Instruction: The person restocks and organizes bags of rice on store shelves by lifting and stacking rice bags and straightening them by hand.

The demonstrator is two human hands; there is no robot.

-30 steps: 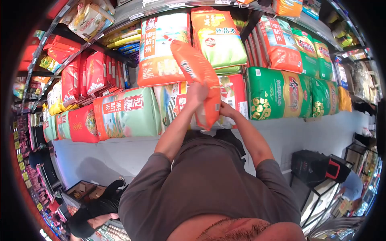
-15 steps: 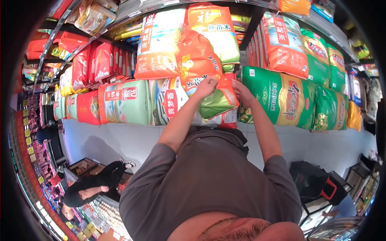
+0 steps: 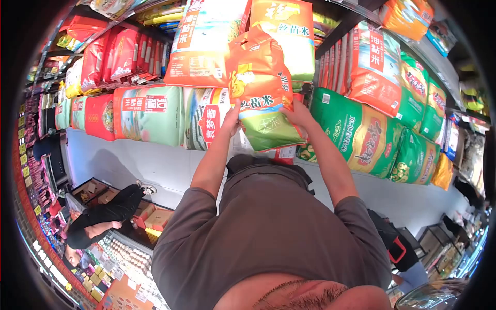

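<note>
An orange and green bag (image 3: 266, 103) stands upright, leaning back a little, in front of the person, lifted in front of a row of larger bags. The left hand (image 3: 231, 123) holds its left side low down, the thumb near the printed front; the right hand (image 3: 298, 117) holds the right side, so the bag is gripped between the two. Behind its top are a blue and orange bag (image 3: 204, 46) and a yellow-orange and green bag (image 3: 289, 44); whether it touches them I cannot tell. To the left lie a white bag (image 3: 209, 129) and a pale green bag (image 3: 150, 116), to the right a dark green bag (image 3: 356, 134). At lower left is another person (image 3: 106, 214) in black.
</note>
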